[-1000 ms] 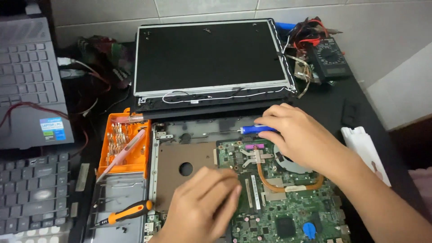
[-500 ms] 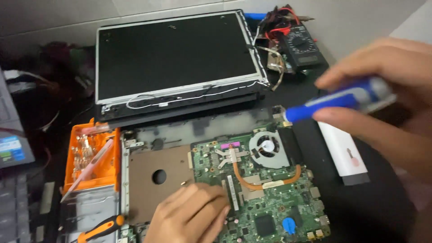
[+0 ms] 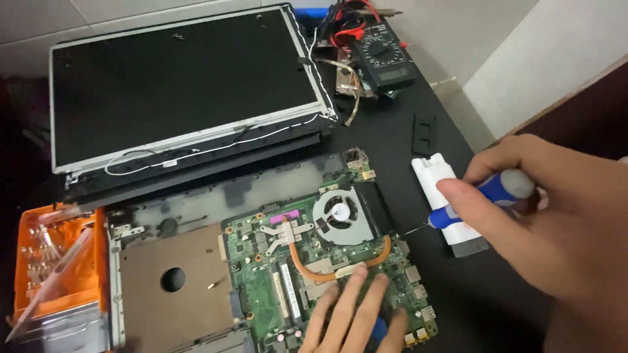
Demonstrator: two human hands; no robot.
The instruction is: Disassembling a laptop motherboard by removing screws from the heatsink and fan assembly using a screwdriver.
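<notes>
My right hand (image 3: 556, 222) has swung back down from beside the lens and now sits low at the right, its fingers (image 3: 468, 206) closed around one blue-handled screwdriver (image 3: 487, 196), the thin tip aimed at the right edge of the board (image 3: 327, 261). The view has also shifted left to right, so the keyboards seen earlier are out of frame. My left hand (image 3: 356, 314) is in much the same spot as before, fingers flat and spread on the board's lower part, holding nothing. I judge the driver is lining up on a fastener near the fan (image 3: 340, 212), though no screw head shows clearly.

On the black tabletop (image 3: 471, 301) I count one green board inside the opened laptop base, one round fan, one copper heat pipe (image 3: 340, 268), one detached screen panel (image 3: 183, 85) leaning behind, one orange parts tray (image 3: 59, 261) at left, one multimeter (image 3: 383, 59) with red leads at the back, and one white brush (image 3: 445, 196) lying just under the screwdriver.
</notes>
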